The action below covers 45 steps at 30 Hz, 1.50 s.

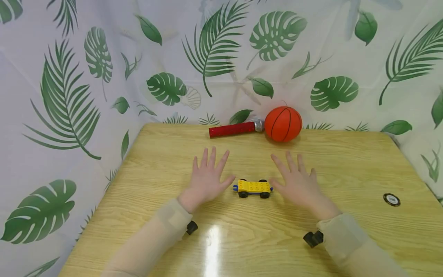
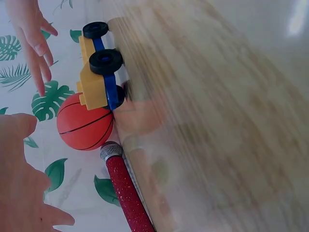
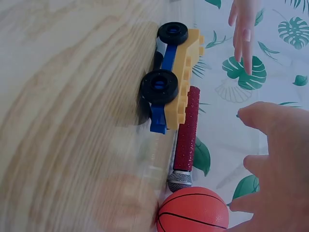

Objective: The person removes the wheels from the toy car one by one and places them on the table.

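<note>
A yellow toy car base (image 1: 254, 187) with studs on top, black wheels and blue couplings stands on the wooden table between both hands. Left of it, my left hand (image 1: 207, 179) hovers with fingers spread, its thumb pointing at the car's coupling. On the other side my right hand (image 1: 298, 184) is likewise spread, thumb close to the car's right end. Neither hand holds anything. From the left wrist view, the car (image 2: 96, 72) shows its wheels on the table; the right wrist view also has the car (image 3: 174, 77) apart from the fingers.
A red glittery microphone (image 1: 235, 129) lies at the table's back edge, its silver head beside a small orange basketball (image 1: 283, 124). A black-and-white round chip (image 1: 392, 199) lies on the right. Behind hangs a leaf-print cloth (image 1: 221, 96).
</note>
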Each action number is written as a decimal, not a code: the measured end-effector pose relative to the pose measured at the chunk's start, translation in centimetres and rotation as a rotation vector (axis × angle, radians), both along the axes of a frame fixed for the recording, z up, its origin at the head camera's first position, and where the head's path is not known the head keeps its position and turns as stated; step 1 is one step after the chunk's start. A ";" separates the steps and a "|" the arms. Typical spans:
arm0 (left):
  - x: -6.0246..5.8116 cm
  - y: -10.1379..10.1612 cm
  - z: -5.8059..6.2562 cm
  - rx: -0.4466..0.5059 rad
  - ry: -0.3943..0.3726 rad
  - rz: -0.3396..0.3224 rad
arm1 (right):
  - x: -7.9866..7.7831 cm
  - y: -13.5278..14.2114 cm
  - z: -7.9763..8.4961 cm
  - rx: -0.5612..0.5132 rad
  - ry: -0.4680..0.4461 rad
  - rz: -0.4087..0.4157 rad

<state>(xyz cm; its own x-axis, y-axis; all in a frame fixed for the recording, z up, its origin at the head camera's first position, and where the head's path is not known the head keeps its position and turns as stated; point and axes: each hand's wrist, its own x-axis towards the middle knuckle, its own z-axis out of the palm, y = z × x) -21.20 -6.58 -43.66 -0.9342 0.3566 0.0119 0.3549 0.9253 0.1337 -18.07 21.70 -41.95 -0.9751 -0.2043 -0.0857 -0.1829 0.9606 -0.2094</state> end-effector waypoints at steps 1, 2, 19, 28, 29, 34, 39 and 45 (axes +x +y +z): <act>0.1 0.1 -0.1 -0.004 -0.002 -0.004 | 0.0 -0.1 -0.1 -0.002 0.004 0.004; 0.2 0.2 -0.2 -0.007 -0.006 -0.008 | 0.0 -0.2 -0.1 -0.003 0.007 0.008; 0.3 1.4 -0.4 -0.037 0.050 -0.163 | -0.4 -0.8 -1.3 -0.075 0.147 0.184; 0.1 1.4 -0.6 0.166 -0.087 -0.169 | -1.0 -1.0 -1.9 -0.249 0.056 0.168; 0.0 1.4 -0.6 0.191 -0.119 -0.165 | -1.1 -1.0 -2.0 -0.262 0.041 0.163; -0.3 1.3 -0.8 0.304 -0.245 -0.144 | -1.6 -1.0 -2.3 -0.293 -0.031 0.144; -0.6 1.3 -1.3 0.373 -0.307 -0.141 | -1.9 -0.9 -2.6 -0.294 -0.063 0.125; -0.9 1.3 -1.5 0.435 -0.351 -0.128 | -1.7 -0.9 -2.8 -0.306 -0.098 0.111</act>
